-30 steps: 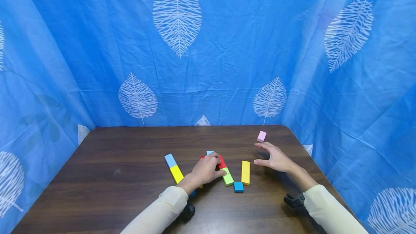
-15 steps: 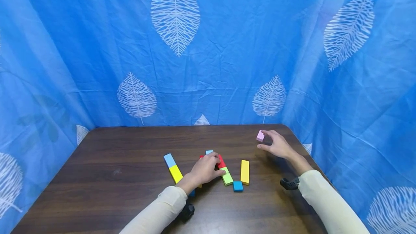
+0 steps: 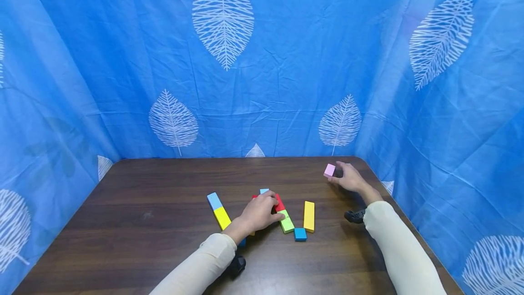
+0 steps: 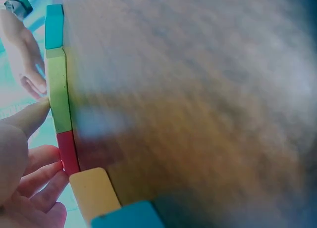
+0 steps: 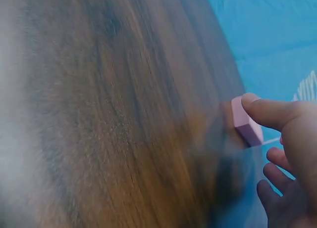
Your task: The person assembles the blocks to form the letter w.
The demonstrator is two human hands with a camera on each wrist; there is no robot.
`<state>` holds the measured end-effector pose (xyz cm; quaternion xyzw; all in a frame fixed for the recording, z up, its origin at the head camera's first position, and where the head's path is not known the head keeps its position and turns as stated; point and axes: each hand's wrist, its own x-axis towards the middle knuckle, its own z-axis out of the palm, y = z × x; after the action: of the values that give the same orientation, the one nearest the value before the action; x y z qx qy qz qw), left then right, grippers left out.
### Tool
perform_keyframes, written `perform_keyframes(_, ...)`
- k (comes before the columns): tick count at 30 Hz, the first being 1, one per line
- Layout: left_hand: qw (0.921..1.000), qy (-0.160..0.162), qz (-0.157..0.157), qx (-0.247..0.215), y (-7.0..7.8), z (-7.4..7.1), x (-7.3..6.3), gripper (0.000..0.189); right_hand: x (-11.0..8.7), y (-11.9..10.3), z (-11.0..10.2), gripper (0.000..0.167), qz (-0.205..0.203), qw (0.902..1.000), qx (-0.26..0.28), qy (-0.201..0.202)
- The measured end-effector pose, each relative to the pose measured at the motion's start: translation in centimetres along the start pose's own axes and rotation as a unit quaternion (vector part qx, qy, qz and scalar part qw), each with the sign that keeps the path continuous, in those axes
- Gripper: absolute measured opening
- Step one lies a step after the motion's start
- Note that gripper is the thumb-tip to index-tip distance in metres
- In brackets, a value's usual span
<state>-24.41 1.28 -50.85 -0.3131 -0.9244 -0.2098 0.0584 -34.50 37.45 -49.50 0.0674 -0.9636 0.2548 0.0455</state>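
At the far right of the table, my right hand (image 3: 350, 177) has thumb and index finger at a small pink block (image 3: 329, 170). In the right wrist view the thumb tip lies on one end of the pink block (image 5: 246, 123), and the other fingers are loosely bent below. My left hand (image 3: 258, 213) rests beside a slanted row of blocks. Its thumb touches the light green block (image 4: 58, 92), and its fingertips touch the red block (image 4: 68, 152). A blue block (image 4: 54, 26) continues the row past the green one. The hand hides part of the row from the head view.
A yellow block (image 3: 309, 216) stands right of the blue block (image 3: 300, 234). Left of my left hand lie a light blue block (image 3: 214, 200) and a bright yellow block (image 3: 222, 218) end to end. A blue leaf-print curtain (image 3: 262, 81) surrounds the table (image 3: 143, 240).
My right hand has moved forward to the pink block, and its thumb and index finger have closed in on it. My left hand has stayed in place by the row.
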Motion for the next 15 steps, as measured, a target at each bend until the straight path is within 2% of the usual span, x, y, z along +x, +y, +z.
perform_keyframes(7, 1.0, -0.005, -0.005, -0.001, 0.0, 0.0, -0.1, 0.033, 0.9, 0.5, 1.2, 0.083, 0.037, 0.9991, 0.01, -0.019)
perform_keyframes(15, 0.9999, -0.003, -0.007, 0.008, -0.2, 0.2, 0.1, 0.034, 1.2, 0.3, 2.1, 0.071, 0.068, 0.9957, 0.063, 0.007)
